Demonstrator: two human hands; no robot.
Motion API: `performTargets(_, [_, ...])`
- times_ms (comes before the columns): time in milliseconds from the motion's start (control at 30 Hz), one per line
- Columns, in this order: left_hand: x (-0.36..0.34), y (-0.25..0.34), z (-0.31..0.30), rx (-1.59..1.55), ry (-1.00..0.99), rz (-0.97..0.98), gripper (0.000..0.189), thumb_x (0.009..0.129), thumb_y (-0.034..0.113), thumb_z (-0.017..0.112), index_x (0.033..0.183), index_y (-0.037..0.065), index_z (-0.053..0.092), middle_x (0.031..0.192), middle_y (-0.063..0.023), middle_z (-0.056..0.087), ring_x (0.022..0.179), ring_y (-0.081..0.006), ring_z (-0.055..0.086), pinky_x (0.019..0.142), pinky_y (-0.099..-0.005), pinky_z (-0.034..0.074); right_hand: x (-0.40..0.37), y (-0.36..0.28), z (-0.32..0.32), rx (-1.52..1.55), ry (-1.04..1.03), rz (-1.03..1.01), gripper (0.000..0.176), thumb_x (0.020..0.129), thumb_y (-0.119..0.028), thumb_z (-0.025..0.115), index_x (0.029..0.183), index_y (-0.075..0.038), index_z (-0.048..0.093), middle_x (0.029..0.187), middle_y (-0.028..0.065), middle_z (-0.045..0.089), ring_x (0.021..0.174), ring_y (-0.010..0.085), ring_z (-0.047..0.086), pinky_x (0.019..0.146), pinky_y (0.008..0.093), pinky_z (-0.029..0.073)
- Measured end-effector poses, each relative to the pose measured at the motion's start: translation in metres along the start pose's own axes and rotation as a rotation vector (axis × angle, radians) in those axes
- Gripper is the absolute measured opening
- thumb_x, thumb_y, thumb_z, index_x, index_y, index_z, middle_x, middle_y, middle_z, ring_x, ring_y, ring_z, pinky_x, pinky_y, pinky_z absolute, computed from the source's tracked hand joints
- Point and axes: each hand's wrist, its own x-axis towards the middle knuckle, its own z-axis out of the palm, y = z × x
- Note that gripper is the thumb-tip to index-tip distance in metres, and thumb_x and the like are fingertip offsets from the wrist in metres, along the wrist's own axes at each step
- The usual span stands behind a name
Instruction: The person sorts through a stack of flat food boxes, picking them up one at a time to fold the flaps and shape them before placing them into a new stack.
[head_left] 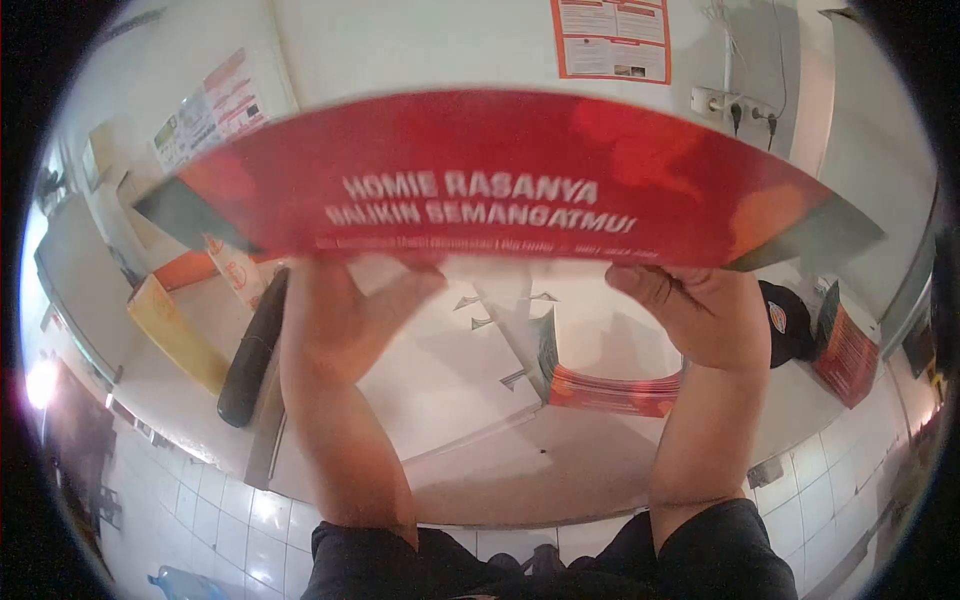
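Note:
A wide red printed card point(480, 150) with white lettering and dark green ends is held up above the table, face towards me. My left hand point(340, 305) grips its lower edge left of the middle, thumb pointing inward. On the right, my right hand point(705, 310) pinches the same lower edge, its thumb also inward. The fingers behind the card are hidden. Below, a stack of similar red cards point(610, 395) lies on the table near my right forearm. Beside it a white sheet or board point(440, 375) carries several small grey-green offcuts point(480, 323).
To the left are a yellow box point(175, 325) and a long black object point(255, 350). At the right stand a black cap point(785, 325) and another pile of red cards point(845, 350). Wall sockets point(735, 105) with plugged cables are behind. A blue bottle point(185, 583) lies on the tiled floor.

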Motion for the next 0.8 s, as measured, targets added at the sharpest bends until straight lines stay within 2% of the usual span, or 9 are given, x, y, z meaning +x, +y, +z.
performTargets(67, [-0.008,0.001,0.002,-0.246,-0.054,-0.103,0.036,0.087,0.013,0.087,0.119,0.006,0.074,0.107,-0.0062,0.078,0.106,-0.0206,0.070,0.098,-0.0398,0.053,0.004,0.004,0.008,-0.070,0.062,0.024,0.040,0.095,-0.027,0.080,0.127,-0.004,0.071,0.123,0.0170,0.070,0.114,0.0403,0.064,0.100,0.0487,0.050])
performTargets(133, [-0.009,0.018,-0.004,-0.129,-0.122,-0.270,0.035,0.089,0.015,0.084,0.121,0.008,0.075,0.110,-0.0100,0.078,0.105,-0.0255,0.072,0.098,-0.0424,0.054,0.021,0.014,0.024,-0.350,0.367,-0.051,0.049,0.093,-0.031,0.082,0.130,-0.002,0.068,0.126,0.0163,0.069,0.116,0.0380,0.063,0.103,0.0474,0.048])
performTargets(167, [-0.008,0.027,-0.005,0.020,-0.160,-0.368,0.035,0.089,0.016,0.082,0.123,0.008,0.075,0.112,-0.0122,0.078,0.105,-0.0282,0.073,0.098,-0.0440,0.054,0.019,0.017,0.025,-0.515,0.500,-0.011,0.062,0.097,-0.029,0.083,0.143,0.001,0.057,0.135,0.0176,0.065,0.128,0.0251,0.059,0.113,0.0410,0.043])
performTargets(233, [-0.002,0.033,0.008,0.244,-0.179,-0.120,0.033,0.089,0.014,0.077,0.122,0.009,0.075,0.111,-0.0156,0.077,0.107,-0.0336,0.072,0.096,-0.0462,0.055,0.024,0.001,0.021,-0.508,0.568,-0.313,0.066,0.093,-0.039,0.085,0.139,0.000,0.059,0.132,0.0161,0.066,0.129,0.0279,0.060,0.114,0.0454,0.043])
performTargets(300, [-0.008,0.013,0.028,0.151,-0.061,0.230,0.040,0.086,0.008,0.071,0.126,0.009,0.072,0.116,-0.0183,0.075,0.108,-0.0406,0.069,0.091,-0.0514,0.055,0.031,-0.013,0.035,-0.437,0.493,-0.457,0.069,0.087,-0.050,0.087,0.129,0.000,0.063,0.120,0.0141,0.068,0.122,0.0302,0.064,0.112,0.0488,0.045])
performTargets(333, [-0.006,0.012,0.031,0.091,-0.220,0.201,0.044,0.086,0.009,0.072,0.129,0.010,0.068,0.118,-0.0168,0.074,0.108,-0.0408,0.069,0.092,-0.0517,0.054,0.034,-0.020,0.042,-0.400,0.449,-0.526,0.071,0.083,-0.055,0.087,0.124,-0.001,0.065,0.115,0.0131,0.070,0.119,0.0313,0.066,0.111,0.0505,0.047])
performTargets(400, [-0.015,0.025,0.042,0.095,-0.201,0.082,0.044,0.088,0.012,0.076,0.131,0.009,0.064,0.120,-0.0180,0.074,0.110,-0.0411,0.070,0.093,-0.0483,0.055,0.029,-0.020,0.051,-0.420,0.343,-0.482,0.062,0.083,-0.048,0.089,0.117,-0.001,0.066,0.104,0.0121,0.070,0.105,0.0303,0.067,0.101,0.0475,0.049])
performTargets(600, [0.006,0.001,0.029,-0.612,-0.461,-0.257,0.025,0.094,0.004,0.078,0.117,0.003,0.067,0.103,-0.0059,0.073,0.094,-0.0170,0.071,0.085,-0.0321,0.057,0.023,0.000,0.052,-0.116,0.517,-0.291,0.034,0.078,-0.025,0.090,0.100,-0.006,0.073,0.081,0.0076,0.065,0.075,0.0284,0.060,0.072,0.0396,0.046])
performTargets(800, [0.004,0.023,0.025,-0.759,-0.041,-0.260,0.019,0.097,-0.006,0.071,0.114,0.001,0.068,0.105,-0.0023,0.071,0.095,-0.0099,0.066,0.084,-0.0247,0.054,0.023,-0.008,0.060,-0.103,0.535,-0.268,0.040,0.075,-0.021,0.089,0.109,-0.005,0.075,0.088,0.0072,0.067,0.079,0.0244,0.061,0.073,0.0363,0.046])
